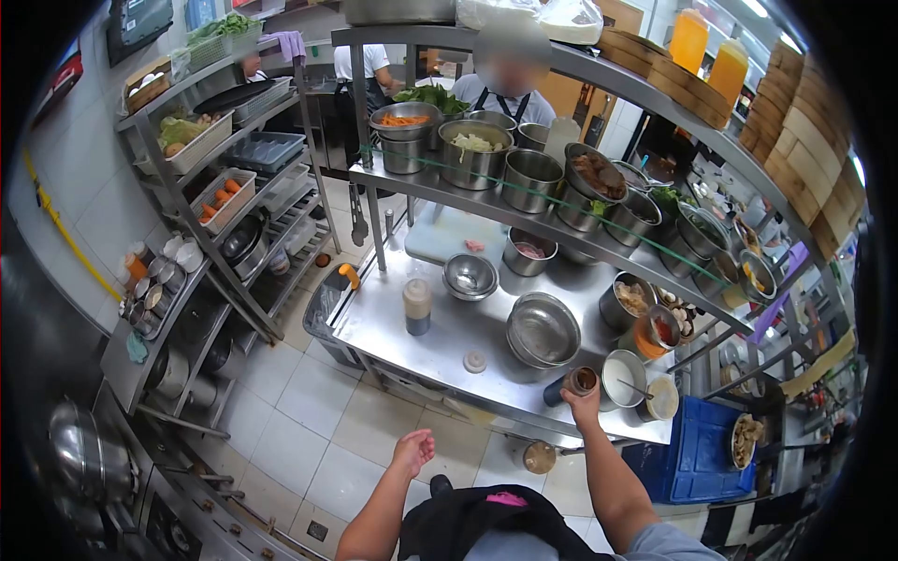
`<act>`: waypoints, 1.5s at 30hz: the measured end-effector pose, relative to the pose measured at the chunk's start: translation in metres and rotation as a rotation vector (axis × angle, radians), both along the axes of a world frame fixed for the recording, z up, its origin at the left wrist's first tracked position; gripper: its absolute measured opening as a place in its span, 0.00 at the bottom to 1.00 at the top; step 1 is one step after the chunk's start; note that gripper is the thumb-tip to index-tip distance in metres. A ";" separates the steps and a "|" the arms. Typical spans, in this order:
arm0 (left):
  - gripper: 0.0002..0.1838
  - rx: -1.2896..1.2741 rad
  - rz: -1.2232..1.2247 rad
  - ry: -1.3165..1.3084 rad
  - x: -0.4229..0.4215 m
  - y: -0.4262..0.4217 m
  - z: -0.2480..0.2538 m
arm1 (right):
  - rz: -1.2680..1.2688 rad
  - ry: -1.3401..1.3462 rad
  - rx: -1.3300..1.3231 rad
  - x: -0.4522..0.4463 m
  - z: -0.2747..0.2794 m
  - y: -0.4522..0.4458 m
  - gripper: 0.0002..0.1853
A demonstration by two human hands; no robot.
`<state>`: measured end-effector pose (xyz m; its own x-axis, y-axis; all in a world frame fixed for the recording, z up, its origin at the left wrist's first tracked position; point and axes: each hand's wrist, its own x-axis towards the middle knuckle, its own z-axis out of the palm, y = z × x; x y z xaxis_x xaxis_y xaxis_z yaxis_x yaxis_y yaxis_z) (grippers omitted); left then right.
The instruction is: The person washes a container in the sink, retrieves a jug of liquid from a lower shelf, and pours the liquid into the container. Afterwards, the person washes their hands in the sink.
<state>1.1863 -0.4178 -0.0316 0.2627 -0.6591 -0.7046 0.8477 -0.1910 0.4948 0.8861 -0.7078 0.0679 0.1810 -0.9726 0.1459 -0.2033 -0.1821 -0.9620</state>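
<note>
With the right hand (583,404) wrapped round the open container (585,378) at near right, keep it level; the empty, half-curled left hand (412,454) could steady it.

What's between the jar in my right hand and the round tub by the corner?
A pot of white stuff, with a utensil in it, sits between jar and tub in the head view.

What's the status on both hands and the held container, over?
Right hand: grip closed around open container, brown contents. Left hand: seemingly empty, off the counter. Metal bowl close to container; no obvious obstruction.
</note>
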 end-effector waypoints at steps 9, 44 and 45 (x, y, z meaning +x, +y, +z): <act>0.11 0.050 0.052 -0.018 0.013 0.039 -0.010 | -0.004 -0.036 0.111 0.001 -0.001 0.000 0.33; 0.12 0.396 0.217 -0.216 0.338 0.093 -0.014 | 1.132 0.513 1.029 0.100 -0.180 0.100 0.19; 0.12 0.408 0.233 -0.206 0.351 0.099 -0.016 | 1.129 0.421 1.054 0.133 -0.176 0.090 0.18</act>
<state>1.5376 -0.3190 -0.0478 0.5306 -0.2491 -0.8102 0.7833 -0.2213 0.5810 1.0192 -0.6182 -0.1082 0.6956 0.0520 -0.7165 -0.7018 0.2620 -0.6624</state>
